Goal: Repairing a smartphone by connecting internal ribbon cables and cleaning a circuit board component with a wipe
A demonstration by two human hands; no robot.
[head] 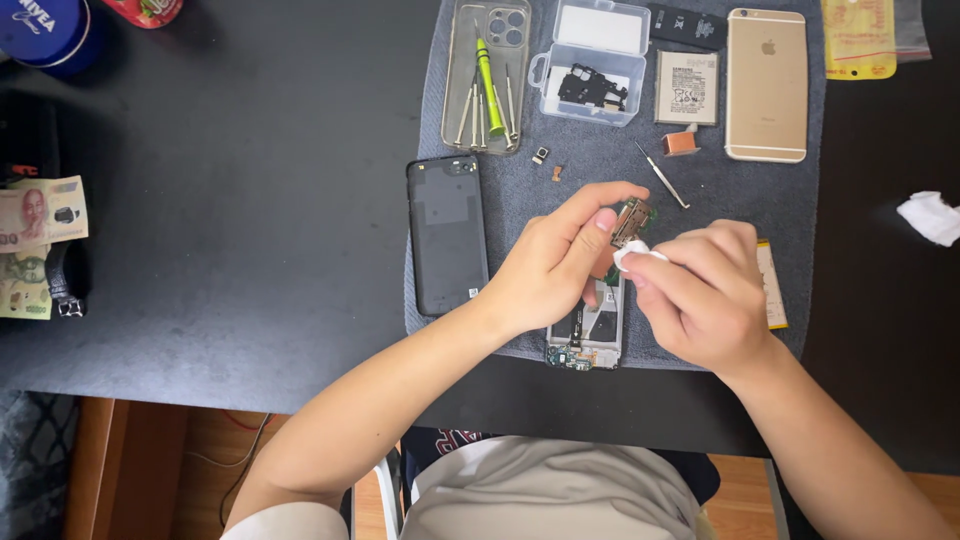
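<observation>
Your left hand [555, 265] pinches a small circuit board [632, 220] between its fingers, raised over the opened phone [590, 335] at 6 o'clock; your right hand [705, 290] pinches a white wipe [635, 255] against it for cleaning.

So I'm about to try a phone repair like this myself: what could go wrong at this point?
The left hand pinches a small circuit board in mid-air while the right hand presses a white wipe on it; it might slip or flex. It hangs over the opened phone, so a drop could hit exposed parts. Two tiny loose parts lie on the grey mat and could be brushed off.
</observation>
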